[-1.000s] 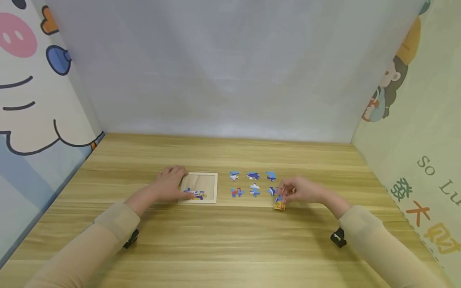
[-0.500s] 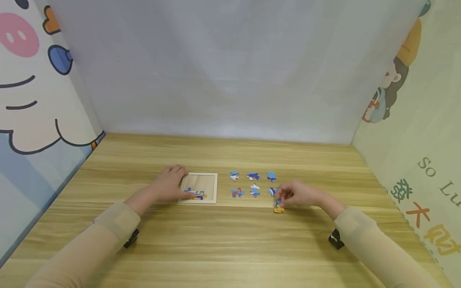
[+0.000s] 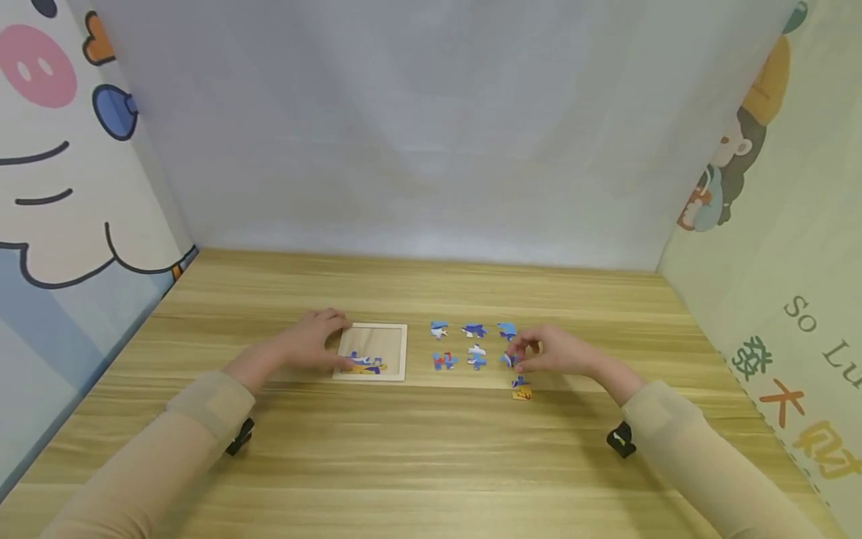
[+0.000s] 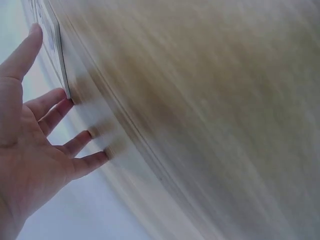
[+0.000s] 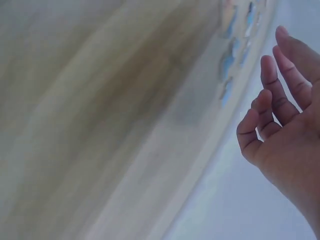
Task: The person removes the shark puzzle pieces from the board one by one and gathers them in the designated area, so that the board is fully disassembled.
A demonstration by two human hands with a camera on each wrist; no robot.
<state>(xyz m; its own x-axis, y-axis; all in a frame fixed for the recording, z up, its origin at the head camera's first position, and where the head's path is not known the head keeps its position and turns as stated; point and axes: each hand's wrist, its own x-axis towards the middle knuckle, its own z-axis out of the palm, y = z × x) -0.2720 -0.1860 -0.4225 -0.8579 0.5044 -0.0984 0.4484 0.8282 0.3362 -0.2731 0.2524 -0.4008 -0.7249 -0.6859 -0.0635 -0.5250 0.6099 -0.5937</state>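
Note:
My left hand (image 3: 310,343) lies at the left side of a shallow wooden puzzle tray (image 3: 403,352), its fingers spread. One fingertip touches the tray's corner in the left wrist view, while the thumb reaches over the near left part. Joined puzzle pieces (image 3: 372,368) in yellow, blue and white lie along the tray's near edge. Loosely bent and holding nothing visible, my right hand (image 3: 559,350) hovers by a blue-and-white piece (image 3: 508,359), partly covering it in the head view. Just below that hand lies a yellow-and-blue puzzle piece (image 3: 521,392).
Between tray and right hand, several loose pieces lie in two rows, among them a dark blue piece (image 3: 474,330), a red-and-blue piece (image 3: 444,361) and a light blue piece (image 3: 506,329). The wooden table (image 3: 431,457) meets a pale curtain (image 3: 431,150) behind.
My right hand has left the yellow-and-blue piece, which sits slightly nearer me, and moved up toward the blue-and-white one. My left thumb has shifted left, uncovering more of the pieces in the tray.

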